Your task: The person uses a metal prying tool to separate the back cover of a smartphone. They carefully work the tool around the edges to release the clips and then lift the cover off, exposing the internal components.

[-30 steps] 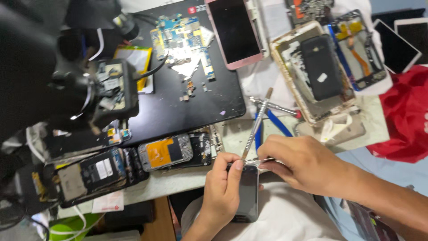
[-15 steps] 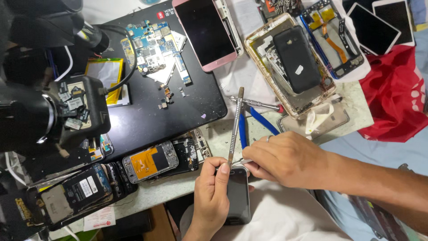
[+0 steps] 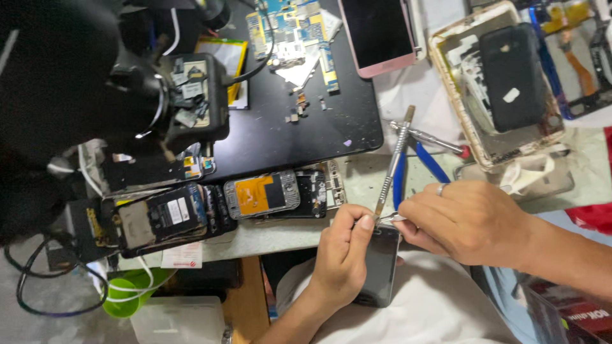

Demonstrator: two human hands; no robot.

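Our left hand (image 3: 341,264) clamps the phone (image 3: 380,267), long axis toward us. Our right hand (image 3: 468,220) pinches the metal tool (image 3: 394,159), tip at the phone's far edge.

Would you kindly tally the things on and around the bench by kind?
Opened phones on the bench edge: 3
Phone in left hand: 1
Pink phone: 1
Loose circuit boards: 1
Metal tools in right hand: 1
Total: 7
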